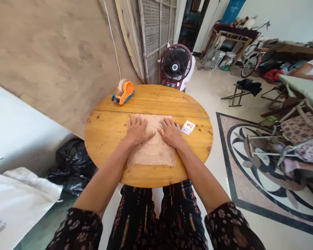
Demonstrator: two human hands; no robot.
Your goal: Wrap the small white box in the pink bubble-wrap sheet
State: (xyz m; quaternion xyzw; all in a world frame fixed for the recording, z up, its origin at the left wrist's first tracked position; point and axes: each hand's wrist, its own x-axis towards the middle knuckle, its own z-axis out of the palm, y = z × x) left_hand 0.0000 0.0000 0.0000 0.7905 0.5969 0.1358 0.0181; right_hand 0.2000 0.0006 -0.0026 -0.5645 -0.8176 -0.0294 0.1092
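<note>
A sheet of clear bubble wrap (152, 154) with a pinkish tint lies flat on the round wooden table (104, 128). My left hand (137, 131) rests palm down on its left part, fingers spread and thumb pointing inward. On the right part lies my right hand (171, 132), also flat with its fingers stretched out. Just right of that hand is a small printed card or packet (188, 127), white with red and purple marks. An orange tape dispenser (125, 93) with a roll of tape stands at the table's far left edge.
A dark red fan (175, 66) stands behind the table. Black plastic bags (71, 163) and a white sack (18, 201) sit at the lower left. Rightward are a folding stool (237, 93), chairs and a person's arm (304, 71). A brown board (67, 52) leans at the left.
</note>
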